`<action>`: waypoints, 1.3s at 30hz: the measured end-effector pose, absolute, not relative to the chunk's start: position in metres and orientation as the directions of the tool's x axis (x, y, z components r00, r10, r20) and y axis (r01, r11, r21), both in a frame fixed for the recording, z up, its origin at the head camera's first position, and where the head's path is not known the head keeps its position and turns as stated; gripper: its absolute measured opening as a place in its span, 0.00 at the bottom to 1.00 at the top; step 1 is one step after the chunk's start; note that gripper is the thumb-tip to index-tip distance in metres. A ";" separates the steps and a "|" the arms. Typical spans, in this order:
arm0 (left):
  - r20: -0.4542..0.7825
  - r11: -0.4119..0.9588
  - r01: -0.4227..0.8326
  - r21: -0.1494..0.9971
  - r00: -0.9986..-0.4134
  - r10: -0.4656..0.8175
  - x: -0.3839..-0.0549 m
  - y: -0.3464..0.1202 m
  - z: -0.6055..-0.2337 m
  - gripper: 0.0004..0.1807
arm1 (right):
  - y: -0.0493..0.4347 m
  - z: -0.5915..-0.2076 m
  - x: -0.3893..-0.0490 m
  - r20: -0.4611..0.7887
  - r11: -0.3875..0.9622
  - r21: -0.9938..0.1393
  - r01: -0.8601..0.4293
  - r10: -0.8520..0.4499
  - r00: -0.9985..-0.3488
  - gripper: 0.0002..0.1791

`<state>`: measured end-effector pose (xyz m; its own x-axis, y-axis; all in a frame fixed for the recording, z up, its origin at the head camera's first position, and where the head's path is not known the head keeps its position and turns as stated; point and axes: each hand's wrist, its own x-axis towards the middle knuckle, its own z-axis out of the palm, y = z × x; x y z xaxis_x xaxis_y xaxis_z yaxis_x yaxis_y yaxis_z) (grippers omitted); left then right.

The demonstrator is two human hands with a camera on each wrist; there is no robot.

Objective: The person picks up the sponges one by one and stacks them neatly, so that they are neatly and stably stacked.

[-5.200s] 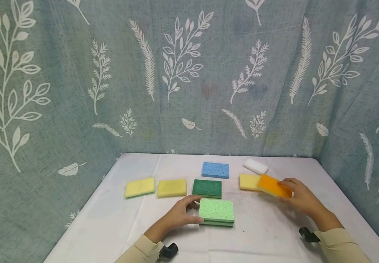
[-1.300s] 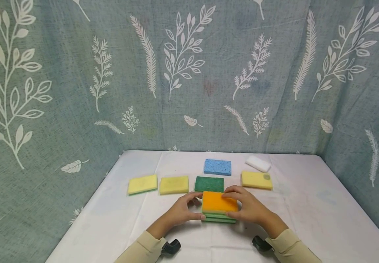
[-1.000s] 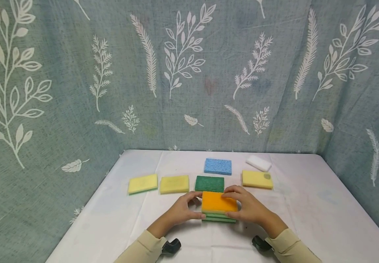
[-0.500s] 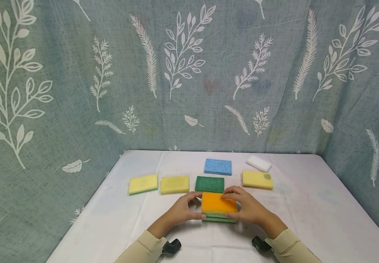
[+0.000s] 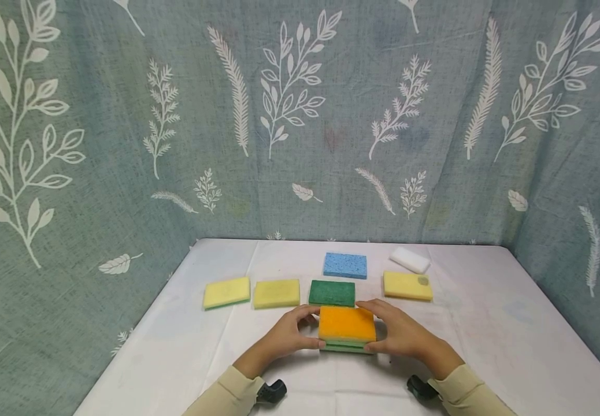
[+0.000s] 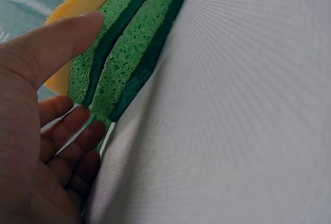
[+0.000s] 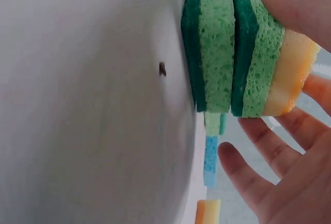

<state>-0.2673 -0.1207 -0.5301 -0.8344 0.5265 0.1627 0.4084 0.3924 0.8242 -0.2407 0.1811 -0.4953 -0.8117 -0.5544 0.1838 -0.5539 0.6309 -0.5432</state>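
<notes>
A stack of sponges stands at the near middle of the table. On top lies an orange-faced sponge with a pale yellow body; under it are two light green sponges with dark green scouring layers. My left hand grips the stack's left end, thumb at the front corner and fingers toward the back. On the opposite end my right hand spans the corners, its thumb against the upper green sponge and its fingers reaching behind. The edges of the layers line up roughly.
Behind the stack lies a dark green sponge, with a blue sponge farther back. Two yellow sponges lie to the left. At the right are another yellow sponge and a white sponge. Patterned curtains surround the white table.
The orange-faced sponge came from the right onto the green ones, carried by my right hand. Since half a second ago, that hand's fingers have slid off its top to the right corners.
</notes>
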 end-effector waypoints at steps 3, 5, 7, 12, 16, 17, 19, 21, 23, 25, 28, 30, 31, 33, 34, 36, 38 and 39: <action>0.164 0.394 0.411 0.822 -0.834 0.528 -0.267 -0.121 -0.530 0.41 | 0.183 -0.496 -0.241 0.182 0.633 -0.536 -0.559 -0.560 -0.808 0.48; 0.163 0.396 0.411 0.821 -0.834 0.527 -0.267 -0.121 -0.530 0.41 | 0.184 -0.496 -0.241 0.181 0.636 -0.528 -0.563 -0.563 -0.806 0.47; 0.161 0.401 0.411 0.819 -0.835 0.526 -0.267 -0.121 -0.530 0.41 | 0.184 -0.496 -0.241 0.181 0.636 -0.524 -0.567 -0.567 -0.804 0.46; 0.156 0.410 0.406 0.817 -0.839 0.521 -0.267 -0.121 -0.530 0.40 | 0.183 -0.495 -0.242 0.181 0.642 -0.511 -0.572 -0.571 -0.801 0.46; 0.163 0.408 0.411 0.815 -0.839 0.519 -0.267 -0.122 -0.530 0.40 | 0.184 -0.493 -0.243 0.180 0.645 -0.494 -0.582 -0.579 -0.795 0.47; 0.165 0.405 0.411 0.817 -0.839 0.519 -0.267 -0.122 -0.530 0.40 | 0.185 -0.492 -0.243 0.183 0.644 -0.494 -0.585 -0.581 -0.793 0.47; 0.166 0.400 0.410 0.820 -0.839 0.519 -0.267 -0.122 -0.530 0.40 | 0.189 -0.490 -0.243 0.195 0.635 -0.496 -0.593 -0.584 -0.788 0.47; 0.170 0.390 0.408 0.826 -0.838 0.518 -0.267 -0.122 -0.531 0.40 | 0.194 -0.488 -0.244 0.219 0.618 -0.500 -0.607 -0.588 -0.779 0.45; 0.173 0.380 0.405 0.832 -0.839 0.516 -0.267 -0.122 -0.531 0.41 | 0.200 -0.486 -0.245 0.240 0.589 -0.520 -0.618 -0.594 -0.768 0.42; 0.178 0.368 0.403 0.838 -0.839 0.514 -0.267 -0.122 -0.532 0.41 | 0.207 -0.484 -0.248 0.251 0.567 -0.534 -0.627 -0.602 -0.758 0.39; 0.187 0.348 0.402 0.847 -0.838 0.512 -0.267 -0.123 -0.532 0.41 | 0.217 -0.479 -0.253 0.246 0.549 -0.557 -0.623 -0.607 -0.756 0.35; 0.197 0.333 0.405 0.851 -0.835 0.514 -0.267 -0.123 -0.532 0.41 | 0.222 -0.477 -0.257 0.234 0.556 -0.566 -0.608 -0.599 -0.766 0.34; 0.201 0.324 0.406 0.854 -0.833 0.515 -0.267 -0.124 -0.531 0.41 | 0.225 -0.476 -0.259 0.227 0.564 -0.566 -0.601 -0.594 -0.772 0.34; 0.209 0.307 0.408 0.860 -0.830 0.517 -0.267 -0.123 -0.531 0.41 | 0.230 -0.474 -0.263 0.215 0.578 -0.571 -0.583 -0.580 -0.786 0.34; 0.212 0.299 0.407 0.863 -0.829 0.518 -0.267 -0.123 -0.531 0.42 | 0.233 -0.474 -0.265 0.208 0.587 -0.572 -0.572 -0.571 -0.794 0.34; 0.216 0.280 0.403 0.871 -0.827 0.519 -0.266 -0.123 -0.531 0.42 | 0.238 -0.474 -0.268 0.197 0.605 -0.567 -0.559 -0.559 -0.805 0.35; 0.224 0.267 0.405 0.874 -0.825 0.519 -0.266 -0.123 -0.530 0.43 | 0.243 -0.474 -0.272 0.194 0.626 -0.553 -0.550 -0.545 -0.816 0.36; 0.226 0.262 0.404 0.876 -0.825 0.518 -0.266 -0.123 -0.530 0.43 | 0.246 -0.475 -0.274 0.195 0.633 -0.549 -0.545 -0.537 -0.821 0.36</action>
<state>-0.2662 -0.1227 -0.5302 -0.8252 0.5175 0.2262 0.4044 0.2618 0.8763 -0.2738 0.2459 -0.4748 -0.8205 -0.5374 0.1948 -0.5452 0.6333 -0.5493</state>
